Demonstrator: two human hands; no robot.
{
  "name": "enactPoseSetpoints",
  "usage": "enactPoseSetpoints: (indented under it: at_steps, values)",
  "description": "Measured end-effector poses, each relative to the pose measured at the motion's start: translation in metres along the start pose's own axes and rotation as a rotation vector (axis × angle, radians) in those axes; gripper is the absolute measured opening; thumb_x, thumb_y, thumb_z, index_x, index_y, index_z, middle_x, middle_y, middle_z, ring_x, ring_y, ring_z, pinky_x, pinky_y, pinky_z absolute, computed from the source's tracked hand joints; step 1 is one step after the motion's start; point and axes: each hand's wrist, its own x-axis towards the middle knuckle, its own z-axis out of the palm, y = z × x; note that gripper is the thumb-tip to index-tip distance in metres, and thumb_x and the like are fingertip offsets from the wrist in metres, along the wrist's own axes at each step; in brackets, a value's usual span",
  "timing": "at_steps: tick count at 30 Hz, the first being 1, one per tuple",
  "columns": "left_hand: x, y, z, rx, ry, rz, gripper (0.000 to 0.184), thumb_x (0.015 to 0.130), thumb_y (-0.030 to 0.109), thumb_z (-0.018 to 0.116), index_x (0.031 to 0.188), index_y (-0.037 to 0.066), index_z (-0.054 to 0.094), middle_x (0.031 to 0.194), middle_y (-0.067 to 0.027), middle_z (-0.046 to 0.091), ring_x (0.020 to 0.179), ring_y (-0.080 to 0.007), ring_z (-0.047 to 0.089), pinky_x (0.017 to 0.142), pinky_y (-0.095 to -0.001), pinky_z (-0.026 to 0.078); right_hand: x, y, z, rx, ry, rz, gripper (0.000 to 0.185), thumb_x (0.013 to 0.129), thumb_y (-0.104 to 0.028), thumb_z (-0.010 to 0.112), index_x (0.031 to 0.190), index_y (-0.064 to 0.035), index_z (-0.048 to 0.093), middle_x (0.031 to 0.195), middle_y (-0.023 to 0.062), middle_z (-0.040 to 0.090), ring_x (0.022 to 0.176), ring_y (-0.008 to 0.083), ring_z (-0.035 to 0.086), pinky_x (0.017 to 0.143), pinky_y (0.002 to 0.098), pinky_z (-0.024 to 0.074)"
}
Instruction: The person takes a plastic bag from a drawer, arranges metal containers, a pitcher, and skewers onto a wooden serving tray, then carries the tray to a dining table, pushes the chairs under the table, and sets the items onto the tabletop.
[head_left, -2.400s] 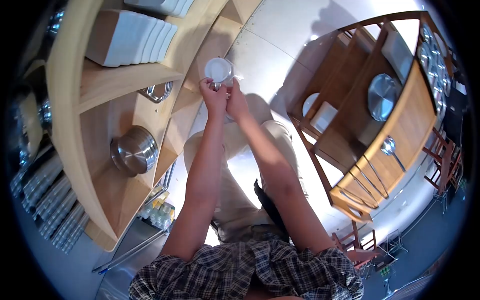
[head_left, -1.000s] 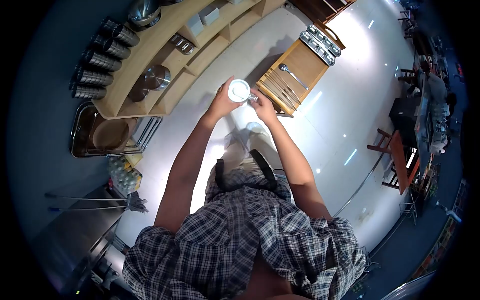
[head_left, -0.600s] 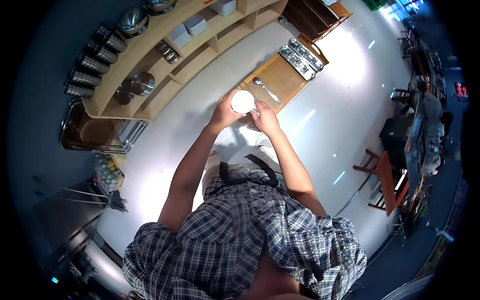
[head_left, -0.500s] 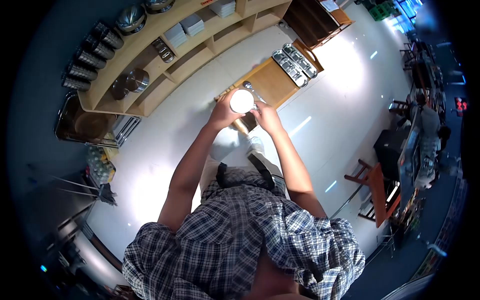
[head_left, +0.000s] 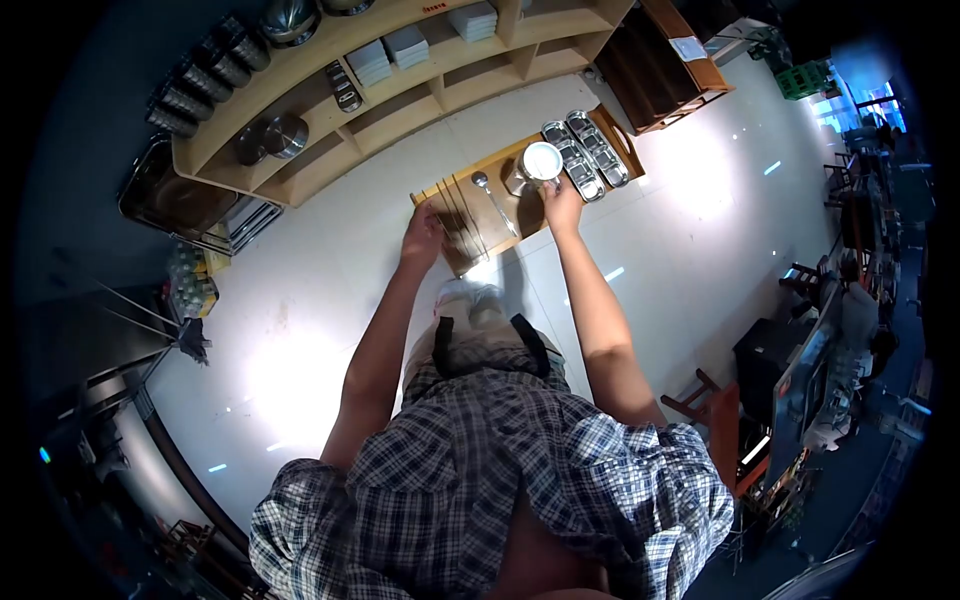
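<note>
My right hand (head_left: pixel 562 205) grips a white cup (head_left: pixel 542 162) by its handle, above the wooden cart top (head_left: pixel 520 215). Away from the cup, my left hand (head_left: pixel 424 232) is at the cart's left end, fingers apart and nothing visible in them. Several thin sticks (head_left: pixel 463 215) lie across the left part of the cart top. Between the sticks and the cup rests a metal ladle (head_left: pixel 493 200). Metal compartment trays (head_left: pixel 597 148) sit at the right end, just beyond the cup.
A curved wooden shelf (head_left: pixel 430 70) holds stacked white dishes (head_left: pixel 407 47), metal bowls (head_left: pixel 286 136) and patterned cups (head_left: pixel 208 70). A dark wooden cabinet (head_left: pixel 640 70) stands behind the cart. At the right are a wooden chair (head_left: pixel 722 420) and a black box (head_left: pixel 765 365).
My left hand has let go of the cup and moved left. My right hand has carried the cup right and forward, over the cart. The view has shifted, showing the cart top more fully.
</note>
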Motion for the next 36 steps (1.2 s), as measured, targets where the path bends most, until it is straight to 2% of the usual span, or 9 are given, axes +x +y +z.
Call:
enactPoseSetpoints:
  at_steps: [2,6,13,15,20,27,31,34,36]
  values:
    - [-0.006,-0.017,-0.003,0.004,0.065,0.026,0.055,0.08,-0.004,0.051,0.129,0.012,0.033,0.112,-0.0066,0.052,0.097,-0.018,0.052,0.081,-0.0311,0.044,0.009,0.009,0.003,-0.065,0.068,0.001,0.029,0.077,-0.022,0.063,0.095,0.0005,0.061,0.077,0.0211,0.062,0.071,0.0348,0.06,0.064,0.0407,0.0463]
    - [-0.011,-0.009,-0.005,0.018,0.093,0.027,0.051,0.08,-0.004,0.052,0.126,0.01,0.037,0.107,-0.0068,0.054,0.095,-0.0178,0.053,0.075,-0.0293,0.047,0.016,0.012,0.008,-0.143,-0.019,0.034,0.031,0.078,-0.02,0.062,0.099,0.0013,0.059,0.088,0.0201,0.063,0.081,0.0349,0.061,0.072,0.0404,0.0474]
    - [-0.02,-0.012,0.009,0.115,0.097,0.087,0.044,0.08,-0.003,0.052,0.122,0.006,0.042,0.102,-0.008,0.057,0.087,-0.0182,0.057,0.074,-0.0286,0.049,0.02,0.047,0.021,-0.052,-0.01,-0.002,0.03,0.078,-0.019,0.062,0.103,-0.0013,0.057,0.089,0.0192,0.063,0.083,0.0332,0.061,0.072,0.039,0.0475]
    - [-0.023,-0.012,0.012,0.092,0.111,0.061,0.043,0.078,0.001,0.055,0.12,0.003,0.046,0.098,-0.0114,0.059,0.084,-0.0215,0.059,0.076,-0.0314,0.048,0.017,0.053,0.018,-0.052,0.053,-0.027,0.029,0.078,-0.021,0.062,0.1,-0.001,0.058,0.085,0.019,0.063,0.079,0.0325,0.062,0.068,0.0383,0.0474]
    - [-0.024,-0.017,0.013,0.115,0.058,0.063,0.042,0.076,0.0,0.055,0.117,0.004,0.047,0.098,-0.0114,0.059,0.084,-0.0218,0.059,0.075,-0.0314,0.048,0.019,0.05,0.006,0.064,0.028,0.007,0.032,0.078,-0.026,0.064,0.093,0.0022,0.058,0.074,0.0183,0.062,0.068,0.0317,0.06,0.062,0.0373,0.0463]
    - [-0.018,-0.016,0.014,0.15,0.001,0.028,0.039,0.078,0.002,0.052,0.117,0.004,0.048,0.097,-0.0122,0.058,0.088,-0.0235,0.058,0.078,-0.0319,0.047,0.028,0.047,0.008,-0.021,-0.048,0.05,0.036,0.076,-0.03,0.066,0.094,-0.0003,0.06,0.08,0.0183,0.063,0.074,0.0319,0.062,0.067,0.0382,0.0473]
    - [-0.012,-0.001,0.018,0.149,-0.018,0.032,0.038,0.079,0.002,0.05,0.116,0.005,0.048,0.096,-0.0125,0.058,0.088,-0.0243,0.057,0.079,-0.0322,0.046,0.021,0.052,0.021,0.041,-0.067,0.046,0.033,0.075,-0.024,0.067,0.098,-0.001,0.058,0.084,0.0187,0.063,0.078,0.0327,0.061,0.07,0.0396,0.0469]
    - [-0.009,0.009,0.022,0.197,-0.067,0.024,0.034,0.084,0.004,0.048,0.117,0.004,0.046,0.099,-0.011,0.057,0.088,-0.0215,0.057,0.078,-0.0299,0.046,0.011,0.042,0.015,0.064,-0.09,0.104,0.039,0.074,-0.021,0.067,0.105,-0.0014,0.054,0.089,0.0199,0.062,0.081,0.0335,0.06,0.072,0.0402,0.0466]
    - [-0.003,0.013,0.029,0.143,-0.063,0.034,0.038,0.079,0.002,0.048,0.116,0.006,0.047,0.098,-0.0124,0.056,0.09,-0.0237,0.056,0.081,-0.0324,0.046,0.005,0.035,0.008,0.045,-0.001,0.076,0.043,0.076,-0.022,0.064,0.112,-0.0047,0.049,0.092,0.0221,0.061,0.087,0.0384,0.058,0.077,0.0425,0.0456]
